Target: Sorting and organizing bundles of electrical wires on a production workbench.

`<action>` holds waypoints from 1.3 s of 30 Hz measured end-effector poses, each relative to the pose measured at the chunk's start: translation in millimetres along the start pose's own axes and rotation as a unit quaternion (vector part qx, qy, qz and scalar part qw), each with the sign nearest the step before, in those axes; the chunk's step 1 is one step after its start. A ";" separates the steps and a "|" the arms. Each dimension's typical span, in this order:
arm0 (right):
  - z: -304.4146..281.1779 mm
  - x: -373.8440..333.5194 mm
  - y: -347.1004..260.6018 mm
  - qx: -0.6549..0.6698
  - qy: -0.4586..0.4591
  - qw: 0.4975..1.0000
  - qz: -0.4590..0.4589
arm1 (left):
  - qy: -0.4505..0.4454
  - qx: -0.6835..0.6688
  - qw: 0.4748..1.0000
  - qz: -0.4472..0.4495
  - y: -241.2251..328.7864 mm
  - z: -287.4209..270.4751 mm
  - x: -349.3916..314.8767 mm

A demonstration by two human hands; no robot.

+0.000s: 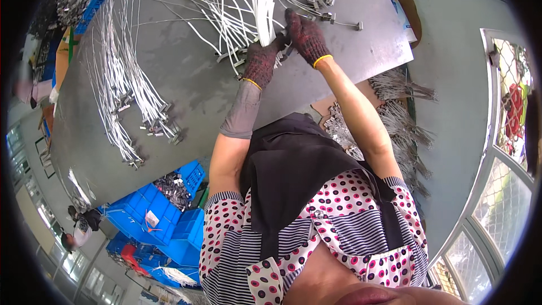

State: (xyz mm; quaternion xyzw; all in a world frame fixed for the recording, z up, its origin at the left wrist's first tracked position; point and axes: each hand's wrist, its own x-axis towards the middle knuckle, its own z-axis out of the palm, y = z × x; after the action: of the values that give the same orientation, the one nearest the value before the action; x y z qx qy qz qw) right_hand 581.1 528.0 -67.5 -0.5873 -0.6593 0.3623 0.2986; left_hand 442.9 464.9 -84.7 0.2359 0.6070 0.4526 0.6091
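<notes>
Over the grey table point(186, 68), gripped a thick bundle of white wires point(263, 17) in the gloved left hand point(261, 65), closed firmly around its lower part. Held the gloved right hand point(306, 36) just beside the left, close to the same bundle; could not tell from this angle whether gripping anything. Had loose white wires point(226, 29) spread around the left hand, and grey connectors point(322, 0) farther right. On the left of the table, had long wire clusters point(113, 76), tipped with small connectors. Beyond the right edge, saw heaped grey wires point(403, 113). Below left, saw blue crates point(141, 209), one with small dark parts point(172, 188) inside. Wore a black apron point(293, 169) over a dotted and striped top point(361, 209).
</notes>
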 end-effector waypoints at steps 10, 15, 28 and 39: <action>-2.6 19.3 47.2 -0.345 0.011 0.931 -0.115 | 0.069 0.048 0.996 -0.011 49.7 -34.4 -25.1; -31.1 -39.6 33.7 -0.219 0.032 0.974 -0.051 | -0.120 -0.139 0.983 0.016 12.8 -26.9 -20.5; -106.7 -314.2 127.0 0.100 0.012 0.959 0.264 | -0.178 -0.404 0.893 -0.083 -59.1 29.4 24.2; -134.3 -469.3 213.8 0.128 0.148 0.889 0.413 | -0.095 -0.366 0.925 0.016 -3.3 40.4 -5.5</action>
State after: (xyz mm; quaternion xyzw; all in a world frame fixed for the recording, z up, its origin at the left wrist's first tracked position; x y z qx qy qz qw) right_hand 872.3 90.2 -154.6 -0.8101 -0.2532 0.4428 0.2890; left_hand 483.1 469.3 -78.4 0.0482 0.3340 0.6286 0.7006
